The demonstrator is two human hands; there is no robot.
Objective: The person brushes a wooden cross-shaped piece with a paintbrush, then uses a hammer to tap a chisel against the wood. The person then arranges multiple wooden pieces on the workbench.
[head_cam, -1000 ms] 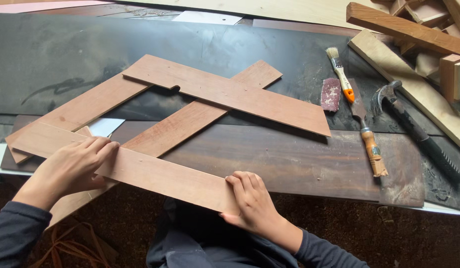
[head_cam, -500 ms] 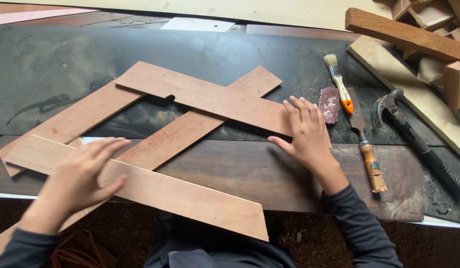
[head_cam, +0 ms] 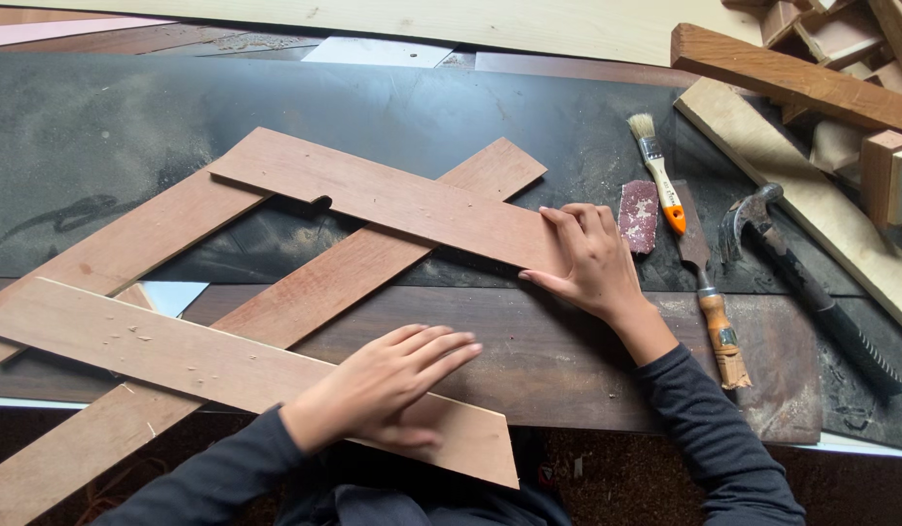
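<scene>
Left hand (head_cam: 387, 385) lies flat, open, pinning the near slat (head_cam: 227, 365); right hand (head_cam: 592, 258) presses the upper slat's (head_cam: 392, 200) end — both steadying (nothing grasped) the crossed frame.

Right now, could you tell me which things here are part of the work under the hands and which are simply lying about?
In hand:
- near plank, under the left hand
- upper crossing plank, its end under the right hand
- two long diagonal planks beneath them

Lying about:
- paintbrush
- sandpaper piece
- chisel
- hammer
- offcut pile
</scene>
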